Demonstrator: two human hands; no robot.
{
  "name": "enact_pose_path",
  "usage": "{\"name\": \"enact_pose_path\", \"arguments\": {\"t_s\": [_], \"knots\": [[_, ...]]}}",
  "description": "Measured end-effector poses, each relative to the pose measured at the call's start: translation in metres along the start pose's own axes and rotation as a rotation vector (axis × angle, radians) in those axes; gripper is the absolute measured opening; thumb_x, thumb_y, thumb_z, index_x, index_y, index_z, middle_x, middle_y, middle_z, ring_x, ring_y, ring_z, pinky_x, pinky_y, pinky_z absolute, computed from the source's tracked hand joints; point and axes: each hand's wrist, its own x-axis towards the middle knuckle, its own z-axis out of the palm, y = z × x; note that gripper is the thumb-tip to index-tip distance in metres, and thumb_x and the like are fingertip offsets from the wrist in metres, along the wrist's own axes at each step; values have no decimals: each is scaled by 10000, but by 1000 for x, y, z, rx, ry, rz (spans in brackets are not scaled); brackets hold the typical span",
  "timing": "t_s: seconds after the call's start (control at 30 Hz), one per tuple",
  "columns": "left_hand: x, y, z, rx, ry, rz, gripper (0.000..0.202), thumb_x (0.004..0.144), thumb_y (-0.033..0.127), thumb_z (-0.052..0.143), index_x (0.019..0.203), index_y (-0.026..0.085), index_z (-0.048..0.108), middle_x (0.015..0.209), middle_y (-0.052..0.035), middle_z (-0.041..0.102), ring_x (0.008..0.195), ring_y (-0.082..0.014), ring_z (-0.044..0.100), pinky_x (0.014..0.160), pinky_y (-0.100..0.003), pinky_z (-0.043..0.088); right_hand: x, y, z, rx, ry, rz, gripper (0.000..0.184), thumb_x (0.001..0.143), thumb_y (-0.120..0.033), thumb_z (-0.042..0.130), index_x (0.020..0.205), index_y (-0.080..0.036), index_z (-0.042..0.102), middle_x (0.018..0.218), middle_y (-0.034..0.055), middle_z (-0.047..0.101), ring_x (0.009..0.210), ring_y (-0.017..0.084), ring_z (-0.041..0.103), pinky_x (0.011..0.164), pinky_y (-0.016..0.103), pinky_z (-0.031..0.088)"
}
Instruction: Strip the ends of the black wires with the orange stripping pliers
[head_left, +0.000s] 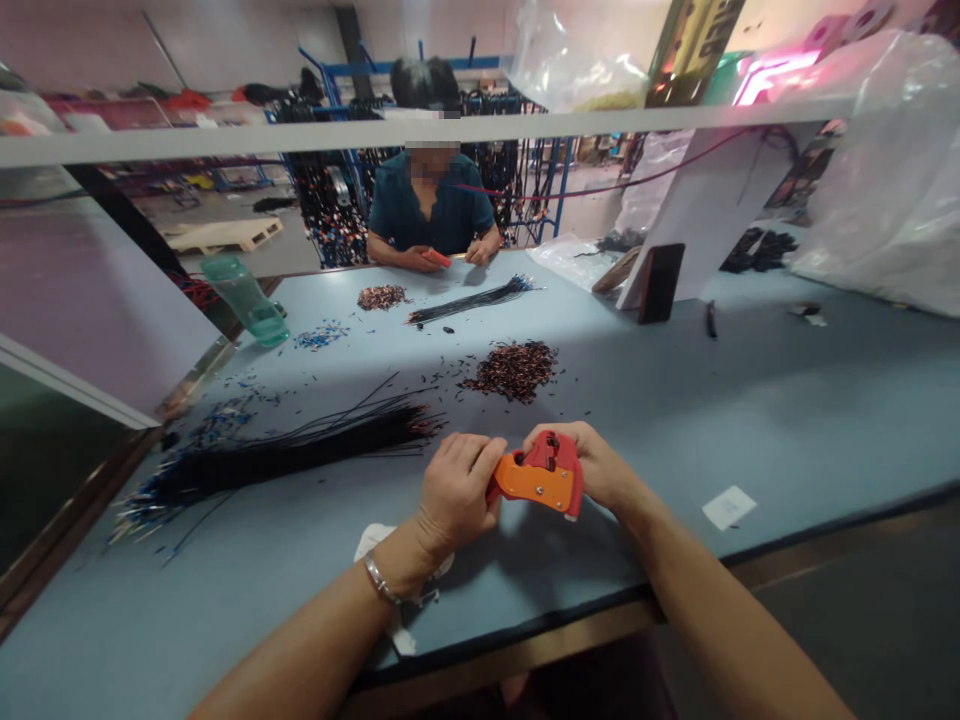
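Observation:
My right hand (600, 462) is wrapped round a red and orange hand tool (541, 474) just above the blue table (787, 420). My left hand (457, 490) is closed in a pinch right at the tool's left end; what its fingertips hold is too small to see. A silver bracelet sits on my left wrist. A long bundle of black wires (285, 450) lies on the table to the left of my hands. A pile of small reddish-brown parts (516, 368) lies just beyond them.
Across the table a person in a dark teal shirt (429, 212) holds a red tool, with another wire bundle (472, 300) and small pile (381, 296) nearby. A green bottle (247, 298) lies at the left. A dark phone (660, 282) leans at the right. White paper (729, 506) lies near the front edge.

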Motion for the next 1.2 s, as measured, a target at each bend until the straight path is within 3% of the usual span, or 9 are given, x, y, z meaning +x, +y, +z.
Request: {"name": "enact_pose_path", "arguments": {"t_s": [0.33, 0.83, 1.07, 1.2], "knots": [[2, 1, 1, -4, -61, -23, 248, 729, 182, 504, 960, 146, 585, 791, -97, 630, 711, -230, 550, 674, -352, 451, 2, 1, 4, 9, 20, 3, 51, 672, -150, 540, 684, -153, 590, 608, -44, 571, 532, 65, 478, 529, 184, 396], [-2, 1, 4, -25, -99, -131, 52, 767, 181, 496, 778, 189, 546, 657, -28, 627, 572, -170, 571, 536, -276, 372, 8, 9, 12, 165, 99, 44, 75, 607, -187, 662, 604, -152, 596, 566, -35, 573, 511, 67, 451, 509, 186, 386], [-1, -4, 6, -43, -122, -148, 70, 791, 221, 528, 728, 193, 520, 588, -13, 606, 499, -151, 540, 489, -260, 300, 11, 14, 15, 206, 120, 25, 47, 608, -190, 644, 605, -156, 611, 567, -28, 567, 533, 86, 471, 523, 201, 374], [-4, -5, 8, -63, -145, -185, 140, 810, 264, 545, 694, 198, 505, 551, -6, 581, 459, -136, 494, 484, -264, 267, 12, 15, 14, 190, 115, 35, 81, 620, -228, 637, 638, -156, 606, 549, -44, 524, 511, 76, 413, 520, 208, 335]]}}
